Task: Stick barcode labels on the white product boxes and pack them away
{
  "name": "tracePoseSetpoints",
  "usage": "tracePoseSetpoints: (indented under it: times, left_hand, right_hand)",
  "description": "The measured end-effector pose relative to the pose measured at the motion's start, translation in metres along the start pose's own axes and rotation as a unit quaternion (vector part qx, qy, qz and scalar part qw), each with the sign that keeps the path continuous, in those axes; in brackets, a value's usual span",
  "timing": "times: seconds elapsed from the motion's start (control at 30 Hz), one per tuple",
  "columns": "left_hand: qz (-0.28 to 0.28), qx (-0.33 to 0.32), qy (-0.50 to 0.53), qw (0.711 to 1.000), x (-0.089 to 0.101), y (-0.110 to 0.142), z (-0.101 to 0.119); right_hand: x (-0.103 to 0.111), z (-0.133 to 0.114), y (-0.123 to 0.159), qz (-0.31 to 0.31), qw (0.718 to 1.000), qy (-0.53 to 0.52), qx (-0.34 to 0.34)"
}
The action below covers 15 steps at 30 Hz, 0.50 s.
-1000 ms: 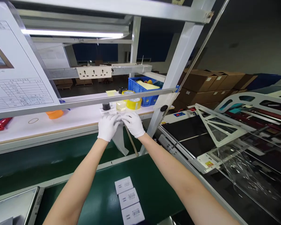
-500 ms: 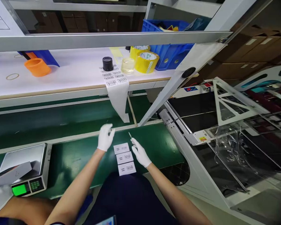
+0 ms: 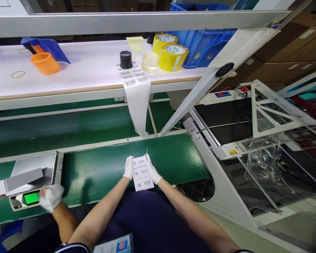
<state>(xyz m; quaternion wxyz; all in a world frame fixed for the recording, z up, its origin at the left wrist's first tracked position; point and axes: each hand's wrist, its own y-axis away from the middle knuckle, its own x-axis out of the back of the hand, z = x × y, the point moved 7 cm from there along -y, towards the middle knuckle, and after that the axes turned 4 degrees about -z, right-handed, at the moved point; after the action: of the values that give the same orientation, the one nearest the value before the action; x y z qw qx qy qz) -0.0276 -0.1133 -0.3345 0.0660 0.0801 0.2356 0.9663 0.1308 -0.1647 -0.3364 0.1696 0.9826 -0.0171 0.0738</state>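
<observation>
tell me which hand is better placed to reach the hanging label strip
Right, probably. The right hand sits almost below the tip of the hanging barcode label strip; the left hand lies further aside, against the barcode cards. Whether the right hand holds the thin sliver by its fingers is unclear.

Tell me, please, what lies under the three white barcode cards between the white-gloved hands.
The green conveyor belt shows around the white barcode cards, touched by the gloved left hand and right hand; the surface directly beneath them is hidden.

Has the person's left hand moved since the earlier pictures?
Yes: the left hand moved back from the green belt's far edge and rightward, to the barcode labels.
</observation>
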Motion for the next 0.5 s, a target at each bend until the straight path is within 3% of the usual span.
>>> tracePoseSetpoints:
  times: [0.13, 0.27, 0.4, 0.5]
  left_hand:
    - [0.014, -0.067, -0.141, 0.988, 0.018, 0.01, 0.035]
    - [-0.016, -0.169, -0.258, 0.951, 0.058, 0.041, 0.089]
    - [-0.028, -0.231, -0.434, 0.87, 0.121, 0.079, 0.136]
    - [-0.019, -0.144, -0.592, 0.793, 0.186, 0.086, 0.131]
  right_hand:
    - [0.003, -0.009, 0.005, -0.013, 1.0, 0.023, -0.012]
    - [0.028, -0.023, 0.013, 0.055, 0.991, 0.116, 0.036]
    - [0.048, -0.028, 0.02, 0.087, 0.983, 0.147, 0.068]
    - [0.054, -0.033, 0.025, 0.094, 0.983, 0.148, 0.061]
